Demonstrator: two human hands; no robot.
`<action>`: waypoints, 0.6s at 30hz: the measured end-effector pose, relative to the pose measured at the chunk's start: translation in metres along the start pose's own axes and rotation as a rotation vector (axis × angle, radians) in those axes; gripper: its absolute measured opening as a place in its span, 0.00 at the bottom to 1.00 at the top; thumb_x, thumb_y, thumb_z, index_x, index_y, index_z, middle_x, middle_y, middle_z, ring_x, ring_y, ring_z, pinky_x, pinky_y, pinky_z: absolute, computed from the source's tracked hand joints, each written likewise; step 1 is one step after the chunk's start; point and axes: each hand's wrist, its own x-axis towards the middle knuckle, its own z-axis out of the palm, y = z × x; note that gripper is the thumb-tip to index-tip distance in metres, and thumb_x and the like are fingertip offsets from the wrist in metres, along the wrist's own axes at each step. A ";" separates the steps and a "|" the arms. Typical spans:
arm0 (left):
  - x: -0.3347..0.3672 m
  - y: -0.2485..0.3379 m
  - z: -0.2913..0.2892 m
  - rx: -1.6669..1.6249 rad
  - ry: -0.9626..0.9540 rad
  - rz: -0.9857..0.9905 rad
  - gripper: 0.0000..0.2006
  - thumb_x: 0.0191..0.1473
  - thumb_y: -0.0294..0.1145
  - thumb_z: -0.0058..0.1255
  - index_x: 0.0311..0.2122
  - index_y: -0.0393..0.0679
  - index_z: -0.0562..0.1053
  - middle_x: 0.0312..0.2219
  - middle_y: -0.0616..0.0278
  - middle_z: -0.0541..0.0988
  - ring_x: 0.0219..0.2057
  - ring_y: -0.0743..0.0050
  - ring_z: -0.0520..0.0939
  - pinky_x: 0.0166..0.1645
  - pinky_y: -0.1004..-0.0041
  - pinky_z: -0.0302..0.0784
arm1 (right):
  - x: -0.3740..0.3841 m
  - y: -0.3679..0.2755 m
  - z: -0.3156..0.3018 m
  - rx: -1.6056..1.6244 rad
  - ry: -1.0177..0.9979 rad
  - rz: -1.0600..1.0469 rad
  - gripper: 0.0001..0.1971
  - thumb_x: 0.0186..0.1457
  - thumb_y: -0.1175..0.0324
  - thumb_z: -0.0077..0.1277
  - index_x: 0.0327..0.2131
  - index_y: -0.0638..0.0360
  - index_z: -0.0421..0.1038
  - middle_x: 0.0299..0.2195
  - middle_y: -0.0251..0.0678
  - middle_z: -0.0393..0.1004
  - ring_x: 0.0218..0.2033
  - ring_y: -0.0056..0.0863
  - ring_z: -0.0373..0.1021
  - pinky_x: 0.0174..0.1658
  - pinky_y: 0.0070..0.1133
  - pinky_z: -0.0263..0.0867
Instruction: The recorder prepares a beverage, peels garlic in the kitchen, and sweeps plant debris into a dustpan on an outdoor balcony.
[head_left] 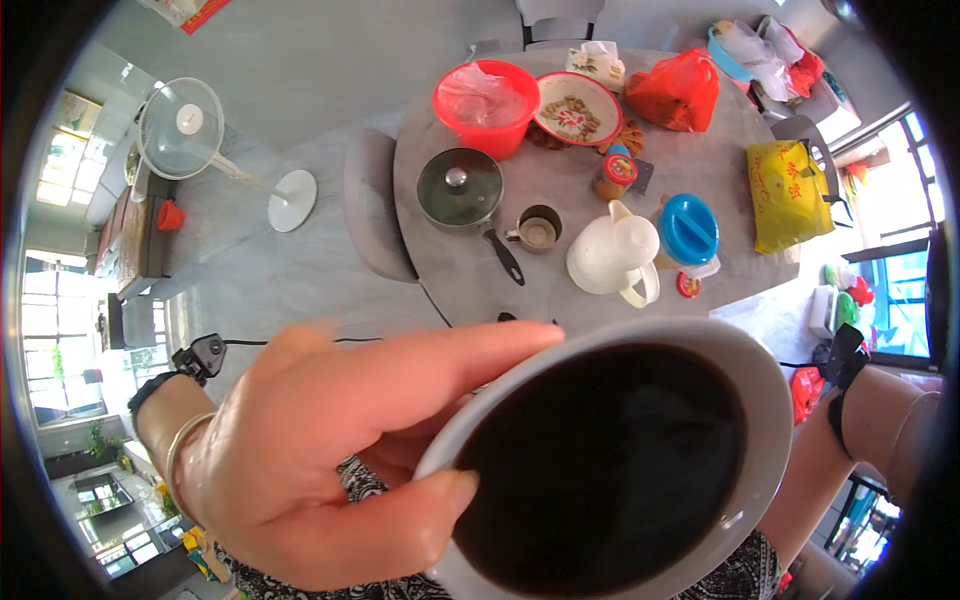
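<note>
My left hand [330, 450] is closed on a white cup [768, 400] filled with dark, nearly black liquid [600, 470]. Its thumb presses on the near side of the rim, and the index finger stretches along the far side. The cup is tilted and close up, covering the lower middle of the view; its underside is hidden. At the right edge my right forearm [810, 480] rises, with a strap and a bracelet on it. The right hand lies beyond the picture.
On the grey table [460, 270] stand a lidded pan [460, 190], metal mug [540, 228], white jug [605, 255], blue-lidded container [690, 230], jar [615, 178], red bucket [485, 120], basin [578, 105], red bag [675, 90] and yellow bag [788, 195]. A fan [290, 200] stands left.
</note>
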 end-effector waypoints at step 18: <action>-0.012 0.005 0.001 0.053 0.221 0.049 0.29 0.36 0.28 0.45 0.44 0.15 0.59 0.30 0.40 0.75 0.31 0.65 0.79 0.38 0.75 0.73 | -0.046 -0.032 0.032 0.088 -0.009 0.191 0.50 0.32 0.26 0.24 0.57 0.43 0.30 0.56 0.45 0.23 0.56 0.45 0.22 0.52 0.48 0.16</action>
